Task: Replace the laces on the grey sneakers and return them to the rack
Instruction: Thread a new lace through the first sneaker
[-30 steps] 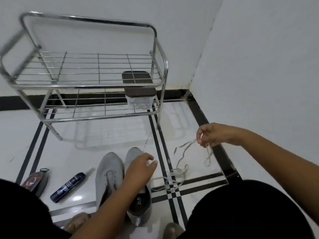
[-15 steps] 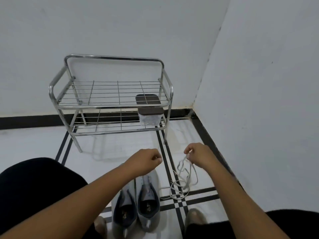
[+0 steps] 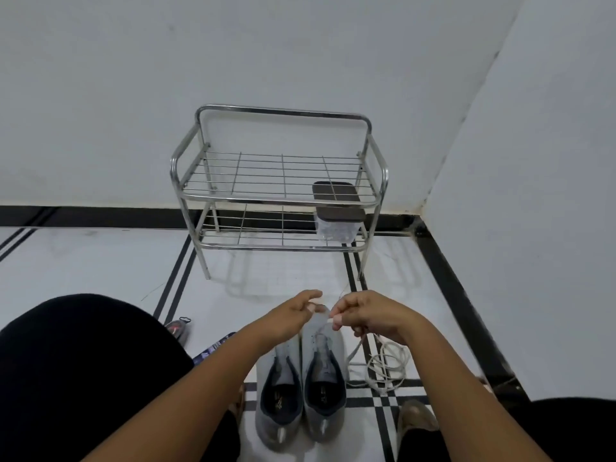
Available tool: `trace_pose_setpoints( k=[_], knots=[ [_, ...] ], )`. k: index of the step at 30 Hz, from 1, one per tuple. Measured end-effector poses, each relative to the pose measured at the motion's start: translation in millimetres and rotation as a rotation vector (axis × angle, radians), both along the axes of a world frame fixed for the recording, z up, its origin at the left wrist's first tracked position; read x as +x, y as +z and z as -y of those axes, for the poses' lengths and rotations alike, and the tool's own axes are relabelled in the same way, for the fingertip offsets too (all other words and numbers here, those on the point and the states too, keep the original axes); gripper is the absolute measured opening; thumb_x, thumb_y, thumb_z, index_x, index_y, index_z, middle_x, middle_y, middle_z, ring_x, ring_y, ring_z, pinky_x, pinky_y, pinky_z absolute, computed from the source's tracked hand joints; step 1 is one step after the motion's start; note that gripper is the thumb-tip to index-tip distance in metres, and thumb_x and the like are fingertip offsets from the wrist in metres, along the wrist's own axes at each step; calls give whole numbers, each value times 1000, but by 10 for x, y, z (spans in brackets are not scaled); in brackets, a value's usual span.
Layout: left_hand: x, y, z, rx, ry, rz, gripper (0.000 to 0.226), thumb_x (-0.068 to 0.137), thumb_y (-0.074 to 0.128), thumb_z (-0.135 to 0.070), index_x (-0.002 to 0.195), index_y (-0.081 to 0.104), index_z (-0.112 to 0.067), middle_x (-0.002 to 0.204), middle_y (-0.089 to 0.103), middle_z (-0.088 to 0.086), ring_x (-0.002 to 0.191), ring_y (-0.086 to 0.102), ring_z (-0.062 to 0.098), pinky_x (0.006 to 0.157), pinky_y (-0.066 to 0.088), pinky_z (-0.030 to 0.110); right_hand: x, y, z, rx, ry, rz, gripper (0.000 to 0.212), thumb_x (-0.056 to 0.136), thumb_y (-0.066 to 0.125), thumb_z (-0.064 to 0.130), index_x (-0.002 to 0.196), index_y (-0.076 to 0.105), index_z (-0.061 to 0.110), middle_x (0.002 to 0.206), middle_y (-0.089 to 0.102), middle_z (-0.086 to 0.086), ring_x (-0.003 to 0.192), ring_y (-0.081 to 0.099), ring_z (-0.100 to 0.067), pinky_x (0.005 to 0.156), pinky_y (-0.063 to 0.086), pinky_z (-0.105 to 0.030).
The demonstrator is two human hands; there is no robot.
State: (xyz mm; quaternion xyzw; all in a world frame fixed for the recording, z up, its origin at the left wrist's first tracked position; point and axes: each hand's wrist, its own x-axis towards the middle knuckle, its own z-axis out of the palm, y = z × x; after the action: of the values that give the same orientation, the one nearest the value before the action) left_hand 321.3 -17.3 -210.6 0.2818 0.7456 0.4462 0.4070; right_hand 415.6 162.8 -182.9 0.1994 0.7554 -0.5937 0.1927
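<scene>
Two grey sneakers stand side by side on the floor, heels toward me: the left sneaker (image 3: 279,391) and the right sneaker (image 3: 325,378). A white lace (image 3: 383,365) lies coiled on the tiles right of them. My right hand (image 3: 366,316) pinches one end of that lace above the right sneaker's toe. My left hand (image 3: 293,313) hovers close beside it with fingers loosely curled; whether it touches the lace is unclear. The metal two-shelf rack (image 3: 278,191) stands against the far wall.
A small box with a dark lid (image 3: 338,211) sits on the rack's lower shelf at the right. A dark tube (image 3: 213,346) and a reddish item (image 3: 178,328) lie left of the sneakers, partly behind my knee. White walls close in at back and right.
My view rose and pulled back from the rack. My right hand carried the lace end leftward, over the right sneaker. My left hand lifted off the sneaker and met it.
</scene>
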Motion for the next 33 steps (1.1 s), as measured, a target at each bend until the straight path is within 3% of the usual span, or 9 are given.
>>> trace_pose_setpoints(
  k=[2,5,9,13,17,21,25,28,33],
  knots=[
    [-11,-40,1,-1,-8,24,26,103,39,-33,121,57,-27,108,67,-7,108,53,10,92,40,30,-57,-26,-14,67,-40,-27,9,86,68,6,93,71,10,78,68,-1,58,47,-8,57,44,-19],
    [-52,-133,-27,-19,-30,-15,27,100,45,-40,94,68,-27,78,60,-9,83,60,9,90,44,30,-144,-43,-74,180,-180,-73,8,85,68,6,91,72,10,75,66,0,59,49,-9,56,42,-18],
    [-205,-244,-13,-110,58,-157,32,102,41,-34,81,63,-25,77,56,-6,68,58,8,65,42,23,-196,-134,-276,553,-540,-125,9,90,63,11,91,71,16,87,67,1,84,59,-16,73,45,-25],
    [-335,-381,90,-240,127,-302,31,102,40,-24,81,62,-23,78,57,1,71,56,19,64,42,27,-37,-278,-540,743,-886,-29,19,94,51,9,100,68,12,100,68,-7,74,51,-19,55,35,-22],
    [-299,-457,112,-265,143,-333,32,95,37,-1,96,66,-16,84,59,-1,78,56,19,74,48,32,-87,-450,-323,834,-564,195,37,89,51,8,124,56,17,118,57,-9,98,54,-28,84,44,-34],
    [-182,-584,77,-258,233,-443,34,91,44,-6,118,52,-25,77,67,-13,78,63,10,69,50,28,-307,-737,294,345,-267,-67,53,85,45,-8,127,58,23,133,52,-4,107,51,-15,66,47,-10],
    [-178,-627,58,-335,224,-536,42,88,57,-14,124,40,-26,81,69,-5,75,63,15,68,51,35,-278,-1181,673,183,-199,-70,29,91,60,7,118,67,14,119,65,-2,113,59,-18,95,49,-28],
    [-178,-652,82,-374,207,-547,39,88,60,-16,122,41,-23,83,70,-2,77,64,18,71,53,38,-167,-1360,771,72,-335,-122,8,89,68,18,94,72,13,90,70,3,93,64,-15,84,51,-24],
    [-74,-791,130,-352,263,-466,30,90,56,-15,118,48,-21,83,71,-4,82,64,16,79,53,37,-147,-1434,679,-61,-409,-79,4,87,70,22,87,72,19,86,70,0,80,62,-13,74,48,-20]
  ],
)
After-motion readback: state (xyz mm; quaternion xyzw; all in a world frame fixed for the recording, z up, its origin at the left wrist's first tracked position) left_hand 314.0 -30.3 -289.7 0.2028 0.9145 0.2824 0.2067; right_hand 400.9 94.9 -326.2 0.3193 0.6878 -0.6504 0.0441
